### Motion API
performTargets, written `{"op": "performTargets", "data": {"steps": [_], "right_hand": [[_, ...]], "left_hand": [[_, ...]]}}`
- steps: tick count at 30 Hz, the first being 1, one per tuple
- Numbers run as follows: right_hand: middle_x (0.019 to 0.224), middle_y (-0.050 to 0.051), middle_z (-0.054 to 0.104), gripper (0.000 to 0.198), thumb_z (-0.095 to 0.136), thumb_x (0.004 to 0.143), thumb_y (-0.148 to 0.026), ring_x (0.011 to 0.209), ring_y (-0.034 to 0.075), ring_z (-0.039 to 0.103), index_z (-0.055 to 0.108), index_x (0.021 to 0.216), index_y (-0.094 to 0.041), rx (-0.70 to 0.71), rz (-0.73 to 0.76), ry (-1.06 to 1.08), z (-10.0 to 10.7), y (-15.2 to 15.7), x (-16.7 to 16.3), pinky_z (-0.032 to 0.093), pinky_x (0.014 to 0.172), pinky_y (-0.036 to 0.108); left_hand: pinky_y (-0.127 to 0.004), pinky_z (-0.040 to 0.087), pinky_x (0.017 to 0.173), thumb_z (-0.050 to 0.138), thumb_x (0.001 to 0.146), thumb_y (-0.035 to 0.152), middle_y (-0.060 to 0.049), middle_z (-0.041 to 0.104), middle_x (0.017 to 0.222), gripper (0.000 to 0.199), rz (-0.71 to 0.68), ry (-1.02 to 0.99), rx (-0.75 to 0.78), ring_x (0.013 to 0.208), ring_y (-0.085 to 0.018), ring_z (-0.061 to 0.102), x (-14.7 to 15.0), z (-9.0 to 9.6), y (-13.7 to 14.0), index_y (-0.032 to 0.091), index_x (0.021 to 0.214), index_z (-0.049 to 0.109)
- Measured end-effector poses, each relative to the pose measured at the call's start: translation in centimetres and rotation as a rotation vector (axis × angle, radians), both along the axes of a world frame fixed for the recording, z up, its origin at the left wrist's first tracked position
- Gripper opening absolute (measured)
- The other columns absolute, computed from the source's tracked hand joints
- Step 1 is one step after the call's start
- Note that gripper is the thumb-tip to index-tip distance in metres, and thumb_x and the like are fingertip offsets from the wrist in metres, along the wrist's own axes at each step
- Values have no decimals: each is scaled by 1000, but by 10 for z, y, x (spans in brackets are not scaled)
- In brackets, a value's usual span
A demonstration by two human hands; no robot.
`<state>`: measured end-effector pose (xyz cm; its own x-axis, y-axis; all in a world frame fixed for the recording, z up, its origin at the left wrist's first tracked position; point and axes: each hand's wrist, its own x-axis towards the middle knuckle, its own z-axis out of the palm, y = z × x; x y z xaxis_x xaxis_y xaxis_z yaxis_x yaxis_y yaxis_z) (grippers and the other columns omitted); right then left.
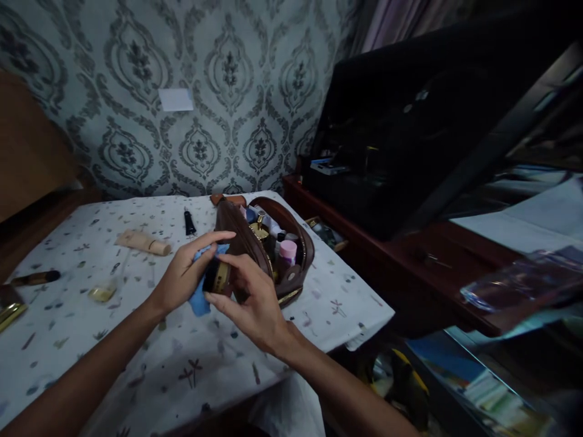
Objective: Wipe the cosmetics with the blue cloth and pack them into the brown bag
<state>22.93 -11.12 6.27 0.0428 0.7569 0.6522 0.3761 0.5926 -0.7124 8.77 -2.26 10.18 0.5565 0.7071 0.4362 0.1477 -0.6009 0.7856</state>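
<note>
Between my hands is a small dark jar with a gold label, held above the table. My right hand grips it between thumb and fingers. My left hand is closed around a blue cloth, pressed to the jar's left side; its index finger stretches out above. Just behind my hands stands a brown cosmetic bag, unzipped. Inside it are a gold-topped bottle, a pink-lidded container and several other items partly hidden by the bag's walls.
On the patterned tablecloth lie a beige tube, a small black tube, a makeup brush and a yellowish clear item. A large television stands on a reddish-brown cabinet to the right.
</note>
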Motion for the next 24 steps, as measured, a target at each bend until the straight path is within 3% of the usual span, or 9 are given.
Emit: {"op": "performTargets", "data": {"steps": [3, 5, 8, 11, 17, 24], "right_hand": [[111, 7, 64, 47, 71, 89, -39, 96, 18, 63, 56, 131, -24, 73, 17, -43, 11, -9, 13, 56, 78, 28], [116, 8, 64, 47, 72, 88, -37, 101, 19, 63, 55, 130, -24, 82, -4, -57, 17, -12, 23, 55, 81, 29], [111, 6, 65, 49, 77, 83, -35, 87, 16, 65, 54, 125, -24, 35, -101, -6, 28, -11, 43, 55, 72, 26], [95, 1, 65, 46, 80, 79, -36, 74, 14, 62, 54, 114, -23, -1, -233, -2, 40, -3, 66, 51, 61, 24], [105, 5, 68, 40, 80, 79, -28, 92, 19, 64, 61, 113, -20, -87, -324, -378, 59, 21, 104, 50, 77, 30], [108, 11, 67, 37, 76, 83, -25, 103, 26, 62, 65, 117, -14, -319, -218, -860, 75, 36, 108, 46, 84, 34]], "left_hand": [[-34, 45, 109, 44, 99, 42, -6, 66, 134, 42, -135, 82, 93, 124, -24, 61, 9, 6, 4, 22, 130, 64], [-36, 51, 102, 45, 97, 37, -8, 70, 126, 41, -173, 172, 204, 115, -25, 66, 14, 6, 5, 22, 131, 63], [-37, 58, 82, 42, 95, 27, -8, 74, 104, 40, -79, 371, 397, 91, -25, 71, 18, 0, 4, 22, 128, 65], [-32, 59, 70, 36, 98, 23, -9, 73, 104, 42, -8, 419, 510, 83, -22, 72, 18, -7, 1, 21, 132, 61], [-27, 61, 72, 38, 102, 23, -10, 73, 118, 39, -22, 284, 584, 94, -19, 73, 13, -20, -1, 20, 136, 58], [-23, 60, 83, 40, 101, 16, -8, 70, 128, 43, -25, 242, 584, 108, -17, 71, 14, -26, -2, 24, 141, 52]]}}
